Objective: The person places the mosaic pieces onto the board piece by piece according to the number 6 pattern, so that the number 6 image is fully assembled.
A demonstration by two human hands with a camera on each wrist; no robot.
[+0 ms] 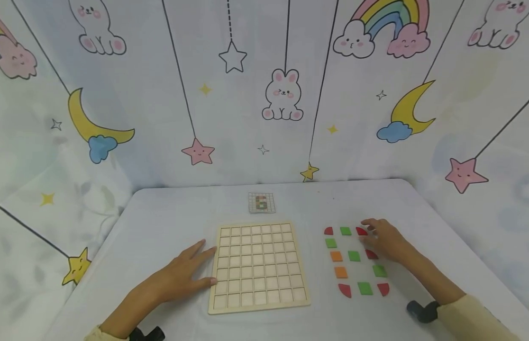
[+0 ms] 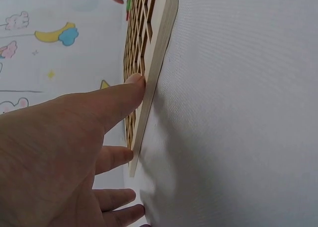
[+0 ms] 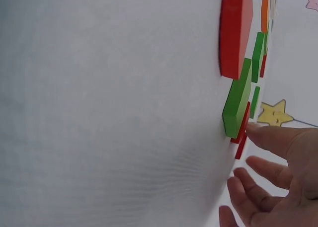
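Touching the wooden board [image 1: 259, 272] at its left edge with a spread left hand [image 1: 185, 271], poising a loosely parted right hand [image 1: 384, 240] by the far-right red piece [image 1: 361, 231], gripping nothing; probably light, stiff, best pinched by the edges.

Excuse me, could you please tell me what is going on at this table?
A person's left hand touches the left edge of a wooden grid board. Their right hand is at a red quarter-circle piece in the far row; whether it touches the piece is hard to tell. That piece, other red ones, green squares and orange squares lie on the white-covered table, right of the board. Beyond the board lies a grid card showing a 6.
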